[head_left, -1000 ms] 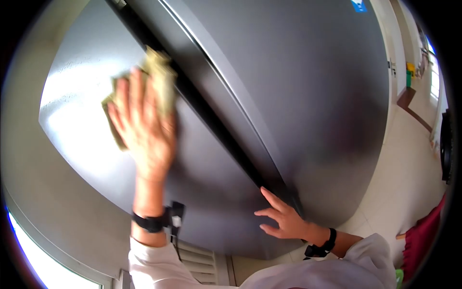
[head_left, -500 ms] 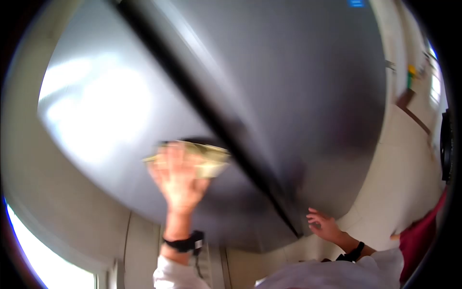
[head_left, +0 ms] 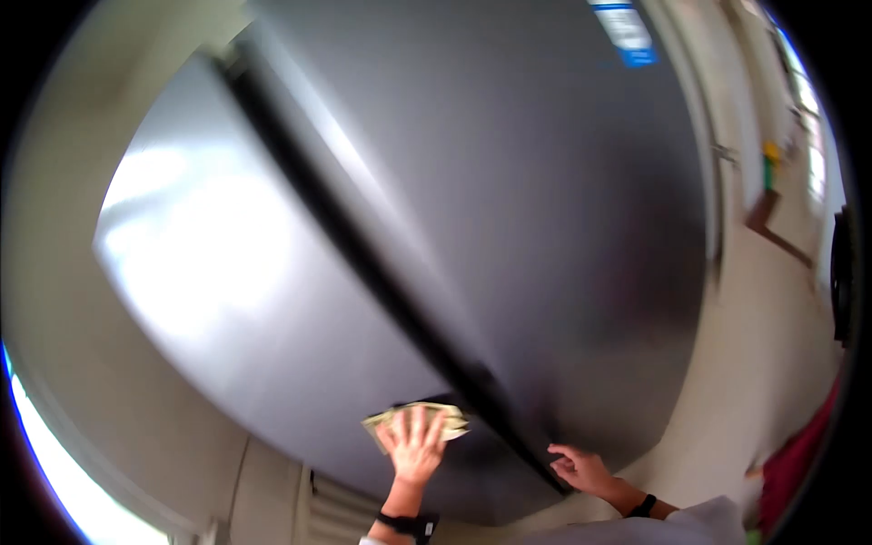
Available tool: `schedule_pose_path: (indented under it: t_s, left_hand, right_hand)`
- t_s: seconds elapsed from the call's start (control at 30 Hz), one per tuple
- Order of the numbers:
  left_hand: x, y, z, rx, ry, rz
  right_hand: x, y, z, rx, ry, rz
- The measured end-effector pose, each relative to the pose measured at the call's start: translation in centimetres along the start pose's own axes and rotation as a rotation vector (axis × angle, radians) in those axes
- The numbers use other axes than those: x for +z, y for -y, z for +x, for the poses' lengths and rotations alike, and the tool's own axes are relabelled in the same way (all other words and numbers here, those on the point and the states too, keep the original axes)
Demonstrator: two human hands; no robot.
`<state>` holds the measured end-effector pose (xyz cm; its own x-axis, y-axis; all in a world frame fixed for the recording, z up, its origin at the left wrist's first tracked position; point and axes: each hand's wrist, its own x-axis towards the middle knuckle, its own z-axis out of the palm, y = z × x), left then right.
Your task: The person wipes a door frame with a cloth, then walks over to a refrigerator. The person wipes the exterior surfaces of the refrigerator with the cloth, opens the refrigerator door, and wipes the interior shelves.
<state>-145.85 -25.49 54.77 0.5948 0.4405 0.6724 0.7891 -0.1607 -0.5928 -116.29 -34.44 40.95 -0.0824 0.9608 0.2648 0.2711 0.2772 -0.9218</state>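
A folded pale-yellow cloth (head_left: 454, 423) lies pressed against the lower part of the grey left door (head_left: 300, 363) of what looks like a refrigerator. My left hand (head_left: 417, 445) holds it there, fingers spread flat over it, close to the dark gap (head_left: 400, 313) between the doors. Low in front of the right door (head_left: 563, 227), my right hand (head_left: 581, 470) is empty, its fingers apart and loosely bent. Black bands circle both wrists.
A blue and white label (head_left: 627, 34) is stuck high on the right door. A beige wall (head_left: 118, 381) runs along the left side. Light floor (head_left: 736, 363) and a dark red cloth or garment (head_left: 804, 454) show at the right.
My left hand and the cloth have slid down and to the right in view, nearer the door gap. My right hand is slightly lower and further left. The camera has tilted, showing more of the label.
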Motion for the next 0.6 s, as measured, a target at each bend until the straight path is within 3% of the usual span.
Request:
schedule_pose_path:
  t_s: [0.07,0.17,0.2,0.3,0.4,0.53,0.6]
  left_hand:
    - [-1.0,0.3,-0.1,0.041,0.169,-0.07]
    - [-3.3,1.7,-0.8,0.098,0.039,-0.083]
    - [-4.5,3.1,0.9,0.063,0.007,-0.067]
    - [-10.9,10.7,11.0,-0.221,-0.265,0.011]
    - [-15.0,17.1,19.0,-0.326,-0.473,0.009]
    - [-14.1,13.8,16.6,-0.353,-0.477,-0.027]
    - [-10.8,9.2,10.5,-0.294,-0.274,-0.094]
  right_hand:
    - [0.0,1.0,1.7,-0.123,-0.041,-0.022]
    - [1.1,-2.2,-0.7,-0.246,-0.002,-0.092]
    - [0.8,-2.3,-1.5,-0.182,0.028,-0.11]
    - [0.7,-4.6,-4.5,-0.085,0.079,-0.095]
    - [0.7,-7.3,-6.2,-0.067,0.09,-0.085]
    - [0.4,-3.6,-7.3,-0.008,0.123,-0.241]
    - [1.5,-2.6,-6.6,0.03,0.156,-0.24]
